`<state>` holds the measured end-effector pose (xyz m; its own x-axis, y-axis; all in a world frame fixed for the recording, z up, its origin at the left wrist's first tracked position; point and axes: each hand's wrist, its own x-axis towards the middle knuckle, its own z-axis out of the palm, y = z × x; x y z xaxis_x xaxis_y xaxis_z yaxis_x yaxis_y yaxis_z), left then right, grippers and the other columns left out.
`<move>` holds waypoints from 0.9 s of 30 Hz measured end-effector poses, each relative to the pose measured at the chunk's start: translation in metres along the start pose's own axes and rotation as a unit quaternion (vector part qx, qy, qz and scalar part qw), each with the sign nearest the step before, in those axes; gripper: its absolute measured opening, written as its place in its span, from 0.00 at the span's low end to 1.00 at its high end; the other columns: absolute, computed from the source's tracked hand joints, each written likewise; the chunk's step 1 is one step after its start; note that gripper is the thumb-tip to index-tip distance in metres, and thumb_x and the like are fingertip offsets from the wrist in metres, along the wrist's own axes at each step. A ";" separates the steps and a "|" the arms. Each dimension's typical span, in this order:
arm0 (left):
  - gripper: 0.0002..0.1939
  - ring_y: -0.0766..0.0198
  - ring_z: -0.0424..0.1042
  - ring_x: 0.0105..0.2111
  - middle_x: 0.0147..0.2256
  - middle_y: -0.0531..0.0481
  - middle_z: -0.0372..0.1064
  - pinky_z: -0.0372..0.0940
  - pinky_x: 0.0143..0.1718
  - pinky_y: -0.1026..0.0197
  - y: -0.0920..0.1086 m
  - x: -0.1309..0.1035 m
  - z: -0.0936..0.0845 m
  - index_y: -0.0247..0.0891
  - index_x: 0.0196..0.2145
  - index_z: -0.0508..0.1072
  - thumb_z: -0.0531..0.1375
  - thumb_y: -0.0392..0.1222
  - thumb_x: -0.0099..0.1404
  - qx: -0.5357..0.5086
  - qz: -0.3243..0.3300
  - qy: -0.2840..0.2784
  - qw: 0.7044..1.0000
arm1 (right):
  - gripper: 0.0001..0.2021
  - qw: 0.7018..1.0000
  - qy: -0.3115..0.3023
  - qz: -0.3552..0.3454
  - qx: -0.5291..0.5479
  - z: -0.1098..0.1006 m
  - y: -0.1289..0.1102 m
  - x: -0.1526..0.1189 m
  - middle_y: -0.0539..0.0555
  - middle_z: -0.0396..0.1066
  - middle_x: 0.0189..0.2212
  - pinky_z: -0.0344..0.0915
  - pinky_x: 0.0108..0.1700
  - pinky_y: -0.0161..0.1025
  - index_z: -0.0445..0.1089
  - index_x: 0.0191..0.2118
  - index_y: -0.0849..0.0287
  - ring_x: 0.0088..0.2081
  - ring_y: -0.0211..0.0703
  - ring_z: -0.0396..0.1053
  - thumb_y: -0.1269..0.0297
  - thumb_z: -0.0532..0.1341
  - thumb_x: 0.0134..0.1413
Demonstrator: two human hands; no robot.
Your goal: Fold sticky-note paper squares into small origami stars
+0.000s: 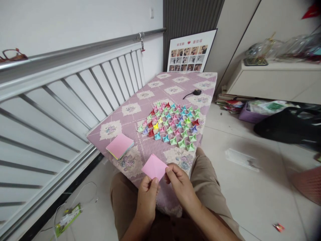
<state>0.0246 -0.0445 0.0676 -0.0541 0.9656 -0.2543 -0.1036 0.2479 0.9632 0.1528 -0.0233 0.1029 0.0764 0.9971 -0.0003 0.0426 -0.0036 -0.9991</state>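
Note:
A square of pink origami paper [154, 166], turned corner toward me, is held just above the near end of the table. Faint creases seem to meet near its middle. My left hand [148, 191] pinches its near corner, thumb on top. At the right corner, my right hand [176, 178] grips the same sheet between thumb and fingers. Beyond lie several rows of small folded paper shapes [173, 124] in green, blue, pink, red, yellow and purple. To the left sits a stack of coloured paper squares [119, 146], pink on top.
A flowered purple cloth covers the table [142, 113]. A black round object with a short cable [197, 92] lies toward its far right. A white radiator [82, 90] borders the left side. A power strip [67, 219] rests on the floor at lower left.

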 end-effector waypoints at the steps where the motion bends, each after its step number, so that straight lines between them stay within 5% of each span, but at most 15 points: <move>1: 0.17 0.69 0.56 0.25 0.23 0.56 0.58 0.54 0.27 0.67 0.000 0.000 0.000 0.36 0.30 0.66 0.58 0.54 0.62 0.007 0.001 -0.001 1.000 | 0.18 1.000 0.001 0.003 0.001 0.000 0.001 0.000 0.47 0.59 0.21 0.56 0.30 0.34 0.61 0.23 0.57 0.26 0.36 0.58 0.52 0.53 0.59; 5: 0.18 0.68 0.58 0.25 0.24 0.55 0.60 0.55 0.28 0.66 0.002 0.000 -0.002 0.35 0.30 0.67 0.57 0.55 0.62 0.040 0.001 0.001 0.999 | 0.18 0.998 -0.006 0.043 0.044 0.001 0.007 0.002 0.46 0.59 0.20 0.56 0.29 0.33 0.62 0.24 0.57 0.24 0.35 0.58 0.50 0.55 0.57; 11: 0.15 0.62 0.65 0.33 0.31 0.50 0.69 0.61 0.36 0.63 0.011 0.000 -0.002 0.35 0.38 0.71 0.57 0.50 0.63 0.041 0.022 -0.038 0.998 | 0.16 0.972 -0.076 0.153 0.161 0.015 0.006 -0.001 0.47 0.68 0.22 0.58 0.29 0.34 0.70 0.29 0.59 0.24 0.35 0.61 0.52 0.69 0.38; 14: 0.13 0.60 0.67 0.36 0.34 0.48 0.71 0.61 0.40 0.61 0.017 0.000 -0.002 0.35 0.38 0.72 0.57 0.48 0.63 0.055 0.032 -0.052 0.997 | 0.15 0.965 -0.045 0.181 0.186 0.019 0.002 -0.003 0.48 0.70 0.22 0.60 0.32 0.36 0.72 0.28 0.60 0.25 0.37 0.62 0.53 0.69 0.37; 22: 0.09 0.61 0.67 0.32 0.30 0.49 0.71 0.61 0.35 0.62 0.023 -0.002 -0.006 0.34 0.33 0.72 0.56 0.43 0.61 0.116 0.049 -0.045 0.991 | 0.14 0.968 -0.024 0.173 0.179 0.011 0.002 0.001 0.50 0.74 0.27 0.62 0.36 0.36 0.74 0.30 0.59 0.29 0.39 0.66 0.58 0.70 0.35; 27: 0.08 0.62 0.67 0.31 0.30 0.49 0.71 0.61 0.35 0.62 0.022 -0.001 -0.013 0.35 0.34 0.73 0.57 0.41 0.60 0.146 0.061 -0.070 0.985 | 0.13 0.979 -0.090 0.150 0.105 -0.003 -0.004 0.008 0.48 0.73 0.25 0.61 0.33 0.35 0.74 0.29 0.60 0.27 0.37 0.65 0.56 0.69 0.38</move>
<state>0.0096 -0.0409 0.0877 0.0920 0.9858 -0.1403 0.1853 0.1215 0.9751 0.1566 -0.0158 0.1075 -0.1239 0.9509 -0.2837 -0.1612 -0.3014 -0.9398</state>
